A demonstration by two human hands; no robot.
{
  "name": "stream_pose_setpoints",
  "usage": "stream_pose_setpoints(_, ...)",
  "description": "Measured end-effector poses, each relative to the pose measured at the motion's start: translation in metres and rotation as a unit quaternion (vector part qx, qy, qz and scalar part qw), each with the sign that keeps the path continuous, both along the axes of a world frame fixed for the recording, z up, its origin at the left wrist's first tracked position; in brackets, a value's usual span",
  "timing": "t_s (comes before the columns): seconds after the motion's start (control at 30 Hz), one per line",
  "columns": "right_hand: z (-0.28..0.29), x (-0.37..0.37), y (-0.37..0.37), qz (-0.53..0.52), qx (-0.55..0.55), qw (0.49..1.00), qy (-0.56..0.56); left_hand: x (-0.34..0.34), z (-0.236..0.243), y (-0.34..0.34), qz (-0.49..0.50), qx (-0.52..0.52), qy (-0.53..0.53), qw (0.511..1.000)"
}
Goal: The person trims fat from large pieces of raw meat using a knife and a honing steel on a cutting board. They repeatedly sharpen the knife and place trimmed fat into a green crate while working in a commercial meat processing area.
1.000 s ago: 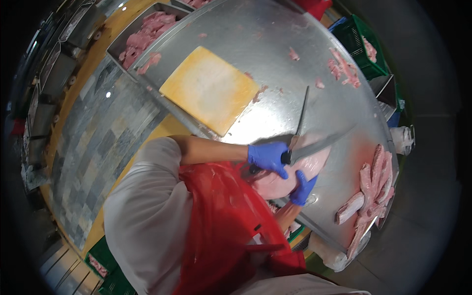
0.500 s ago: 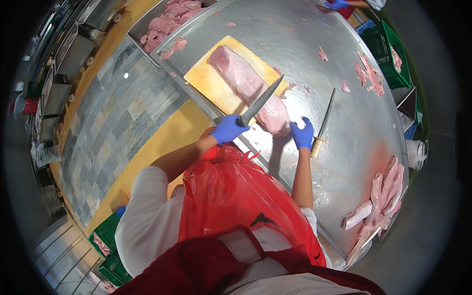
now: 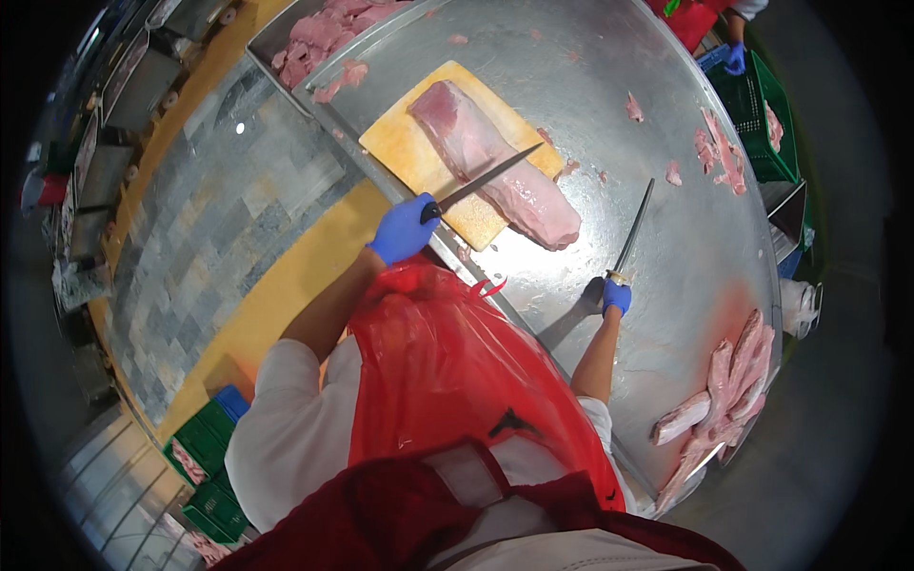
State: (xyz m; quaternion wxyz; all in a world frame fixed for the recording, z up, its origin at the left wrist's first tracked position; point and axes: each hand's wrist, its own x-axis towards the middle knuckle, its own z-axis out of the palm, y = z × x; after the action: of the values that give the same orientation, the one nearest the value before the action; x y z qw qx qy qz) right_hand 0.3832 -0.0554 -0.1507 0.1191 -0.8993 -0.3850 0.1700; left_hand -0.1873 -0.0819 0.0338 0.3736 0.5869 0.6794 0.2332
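In a blue glove, my left hand point(image 3: 405, 228) is closed round the dark handle of a knife point(image 3: 490, 173). Its long blade points up and to the right, above a large slab of raw meat point(image 3: 495, 167). The slab lies slantwise on a yellow cutting board point(image 3: 419, 133), its near end hanging past the board's edge. To the right, my blue-gloved right hand point(image 3: 617, 299) is wrapped round the handle of a honing steel point(image 3: 636, 224), whose thin rod points away from me. Fingers cover most of that handle.
Beneath everything is a metal table point(image 3: 562, 324) with scattered meat scraps point(image 3: 725, 162). Long meat strips point(image 3: 728, 381) lie at its right end. A metal bin point(image 3: 286, 95) of cut meat stands far left. Beyond the far edge are a green crate point(image 3: 781, 157) and another person's gloved hand point(image 3: 735, 59).
My right hand has moved from beside the meat to the honing steel and closed on its handle. My left hand has drawn the knife back leftward. The other person's hand moved toward the crate.
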Motion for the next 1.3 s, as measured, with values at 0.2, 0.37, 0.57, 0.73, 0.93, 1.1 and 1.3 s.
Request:
stream_pose_setpoints(0.2,0.061,-0.073,-0.023,-0.056,0.001,0.864,0.5,0.016,-0.007,-0.007,-0.025,-0.001,0.069,0.997)
stream_pose_setpoints(0.37,0.179,-0.206,-0.057,0.07,-0.025,0.779,0.623,0.086,0.004,0.027,-0.16,0.171,0.049,0.971)
stream_pose_setpoints(0.57,0.251,-0.257,-0.059,0.214,-0.005,0.754,0.621,0.018,0.014,0.063,-0.147,0.149,0.012,0.978)
stream_pose_setpoints(0.73,0.262,-0.26,-0.068,0.204,-0.048,0.685,0.698,-0.098,-0.068,0.065,0.134,0.044,0.218,0.966)
stream_pose_setpoints(0.93,0.272,-0.3,-0.065,0.22,-0.064,0.709,0.667,0.06,0.023,0.039,-0.125,0.369,0.157,0.908)
stream_pose_setpoints(1.1,0.267,-0.281,-0.076,0.161,0.031,0.707,0.688,-0.114,-0.01,0.044,0.203,0.358,0.201,0.889)
stream_pose_setpoints(1.3,0.22,-0.196,-0.094,0.024,0.064,0.79,0.609,-0.203,0.031,0.004,0.325,0.231,0.153,0.904)
